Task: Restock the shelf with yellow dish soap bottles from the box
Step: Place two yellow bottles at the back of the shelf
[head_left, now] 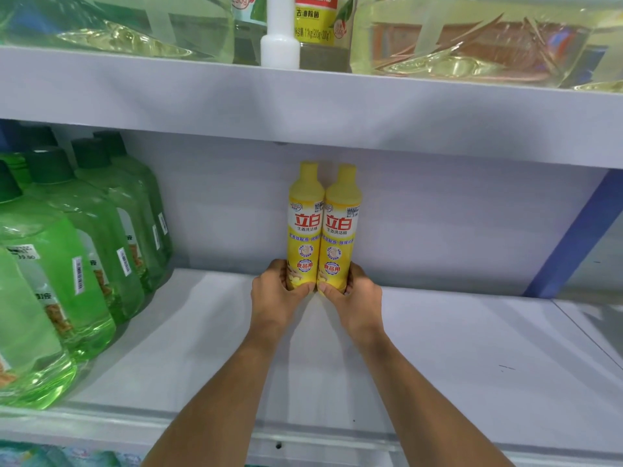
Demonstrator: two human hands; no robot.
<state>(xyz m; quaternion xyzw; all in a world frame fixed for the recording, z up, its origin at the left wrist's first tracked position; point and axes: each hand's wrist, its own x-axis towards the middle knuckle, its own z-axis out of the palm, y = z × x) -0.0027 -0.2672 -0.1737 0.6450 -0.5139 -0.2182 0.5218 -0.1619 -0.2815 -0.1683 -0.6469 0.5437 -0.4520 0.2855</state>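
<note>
At the far middle of the shelf point(438, 348), I read the left hand point(274, 286) curled round the base of the left yellow bottle point(303, 227) and the right hand point(357, 291) curled round the base of the right yellow bottle point(340, 230). Both bottles stand upright, long axis vertical, sides touching, just beyond the hands and close to the back panel point(438, 214). Each hand is equally near its own bottle. Green bottles point(84, 247) of green liquid fill the left end. No box is in view.
</note>
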